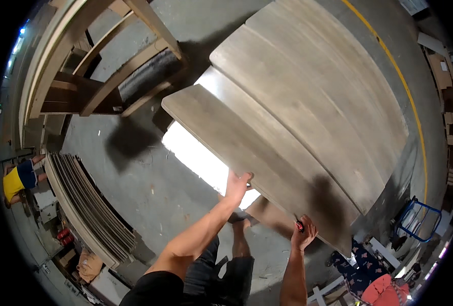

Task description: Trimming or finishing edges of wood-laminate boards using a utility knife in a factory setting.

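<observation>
A long grey-brown board (267,173) with rounded corners lies tilted across the middle, its near edge towards me. My left hand (236,187) is closed at that edge, thumb on top; a small dark bit shows beside the fingers, too small to name. Further right along the same edge, my right hand (304,233) is closed round a small red and black tool (300,225) and rests against the board. The tool's kind cannot be made out. Beyond lie several wide boards (318,86) of the same colour. Under the near board shows a bright white surface (198,157).
A wooden frame (129,71) stands at the far left, above a stack of thin boards (86,204). At the right are a blue-framed cart (419,220) and a person in patterned trousers (361,268). Another person in a yellow top (20,181) is at the left edge.
</observation>
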A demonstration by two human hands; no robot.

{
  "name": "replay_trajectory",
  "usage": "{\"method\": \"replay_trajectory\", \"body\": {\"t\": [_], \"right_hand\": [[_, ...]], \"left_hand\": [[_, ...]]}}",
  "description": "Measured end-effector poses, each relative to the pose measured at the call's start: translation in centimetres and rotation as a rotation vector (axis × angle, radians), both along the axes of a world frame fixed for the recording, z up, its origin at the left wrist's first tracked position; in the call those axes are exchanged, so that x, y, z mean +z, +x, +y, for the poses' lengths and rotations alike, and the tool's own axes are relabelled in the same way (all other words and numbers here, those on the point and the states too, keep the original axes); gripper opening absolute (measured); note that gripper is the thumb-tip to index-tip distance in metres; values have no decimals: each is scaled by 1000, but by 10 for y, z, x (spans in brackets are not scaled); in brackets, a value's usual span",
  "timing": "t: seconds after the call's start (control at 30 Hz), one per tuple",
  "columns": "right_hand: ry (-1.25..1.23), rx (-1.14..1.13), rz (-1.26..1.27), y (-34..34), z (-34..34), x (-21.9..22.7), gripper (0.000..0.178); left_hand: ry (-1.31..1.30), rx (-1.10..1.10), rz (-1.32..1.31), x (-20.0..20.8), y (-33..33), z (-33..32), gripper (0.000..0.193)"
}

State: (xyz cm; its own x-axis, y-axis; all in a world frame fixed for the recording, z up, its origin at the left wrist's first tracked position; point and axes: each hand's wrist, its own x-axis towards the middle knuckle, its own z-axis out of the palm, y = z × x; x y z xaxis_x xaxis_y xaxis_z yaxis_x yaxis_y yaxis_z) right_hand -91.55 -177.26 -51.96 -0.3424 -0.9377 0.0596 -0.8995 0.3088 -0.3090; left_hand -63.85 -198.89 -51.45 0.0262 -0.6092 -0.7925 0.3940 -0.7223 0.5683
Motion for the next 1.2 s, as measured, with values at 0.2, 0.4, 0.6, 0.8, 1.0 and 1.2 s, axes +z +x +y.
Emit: {"method": "replay_trajectory", "body": {"t": [0.2,0.4,0.6,0.8,1.0,1.2], "right_hand": [[112,-19,57,14,-10,-32,39],[451,-159,-237,15,-53,-53,30],[270,-795,-767,13,-32,-80,44],[144,-1290,-1012,-10,0,-121,50],[101,-1441,-1218,-3,-60,-167,37],[197,-1501,-1295,0,-72,-163,35]], "left_hand": [[164,-56,116,-42,14,7,46],[313,-643,-63,-93,85,-18,71],[-106,-655,-730,-115,143,-40,48],[-398,-648,-1186,-150,200,-148,70],[-331,-691,-1247,-196,260,-249,95],[-111,-685,-1079,-183,251,-267,95]]}}
